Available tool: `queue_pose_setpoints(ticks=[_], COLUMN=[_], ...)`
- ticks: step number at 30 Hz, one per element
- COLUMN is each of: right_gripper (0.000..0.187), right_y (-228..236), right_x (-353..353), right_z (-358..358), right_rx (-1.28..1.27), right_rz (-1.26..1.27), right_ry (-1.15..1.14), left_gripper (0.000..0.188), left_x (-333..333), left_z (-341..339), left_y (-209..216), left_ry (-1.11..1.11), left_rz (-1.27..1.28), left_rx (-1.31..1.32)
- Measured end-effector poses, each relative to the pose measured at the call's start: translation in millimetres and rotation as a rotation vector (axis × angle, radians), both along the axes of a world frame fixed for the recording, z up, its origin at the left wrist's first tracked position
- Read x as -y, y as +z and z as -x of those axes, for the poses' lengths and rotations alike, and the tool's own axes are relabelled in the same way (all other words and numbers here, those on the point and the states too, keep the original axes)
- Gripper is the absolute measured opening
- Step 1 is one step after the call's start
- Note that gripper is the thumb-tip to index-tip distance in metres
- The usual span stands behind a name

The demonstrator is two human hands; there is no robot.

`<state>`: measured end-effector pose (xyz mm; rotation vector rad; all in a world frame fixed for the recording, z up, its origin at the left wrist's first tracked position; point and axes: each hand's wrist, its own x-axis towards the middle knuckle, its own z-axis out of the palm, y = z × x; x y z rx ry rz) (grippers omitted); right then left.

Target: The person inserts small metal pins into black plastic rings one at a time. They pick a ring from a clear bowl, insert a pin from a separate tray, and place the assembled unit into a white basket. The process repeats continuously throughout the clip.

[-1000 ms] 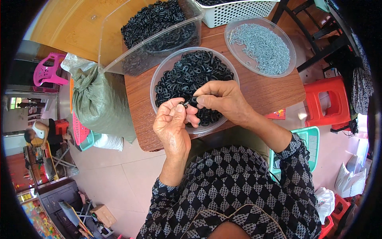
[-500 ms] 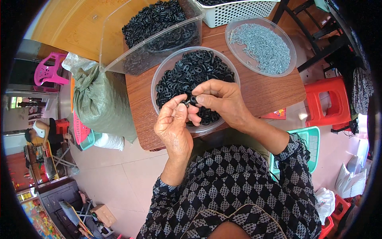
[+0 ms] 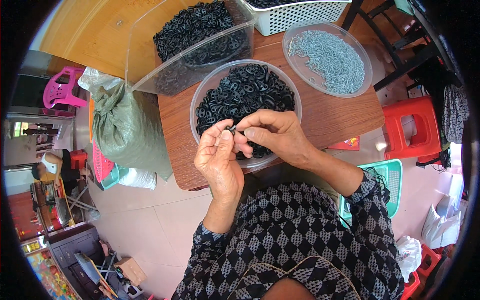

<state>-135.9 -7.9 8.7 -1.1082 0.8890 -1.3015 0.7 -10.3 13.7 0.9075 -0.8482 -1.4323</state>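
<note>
My left hand [image 3: 219, 159] pinches a small black plastic piece [image 3: 229, 129] between thumb and fingertips. A short silver pin [image 3: 233, 127] shows at that piece. Close beside it, my right hand [image 3: 281, 136] is closed in a pinch, thumb against forefinger; whatever lies between those fingertips is hidden. Both hands are held over the near part of a round clear tub [image 3: 196, 93] heaped with black plastic pieces [image 3: 242, 90], many of them with two holes.
A round clear lid [image 3: 367, 75] with many silver pins [image 3: 334, 62] lies on the brown table [image 3: 327, 117]. Behind are a large clear bin [image 3: 142, 75] of black pieces and a white basket [image 3: 300, 17]. A green sack [image 3: 127, 125] stands left, a red stool [image 3: 412, 127] right.
My right hand has shifted slightly down and its fingertips have changed position. The dark piece seen at its fingertips before no longer shows there. My left hand stays almost in place, still pinching its piece.
</note>
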Motion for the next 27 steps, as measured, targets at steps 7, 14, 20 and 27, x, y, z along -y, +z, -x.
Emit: queue_pose_setpoints(ticks=[7, 14, 20, 27], right_gripper=[0.012, 0.012, 0.013, 0.019], right_y=[-1, 2, -6, -6], right_x=[1, 1, 11, 15], right_z=[7, 5, 10, 15], right_rx=[-0.033, -0.07, -0.141, -0.102], right_rz=[-0.11, -0.088, -0.032, -0.126], right_ry=[0.031, -0.078, 0.021, 0.057], left_gripper=[0.02, 0.016, 0.014, 0.017], left_x=[1, -2, -2, -4], left_z=[0, -1, -4, -6], left_y=[-1, -4, -6, -2], left_ry=[-0.096, -0.098, -0.083, -0.073], left_rz=[-0.037, -0.051, -0.025, -0.012], left_rx=[-0.105, -0.049, 0.046, 0.13])
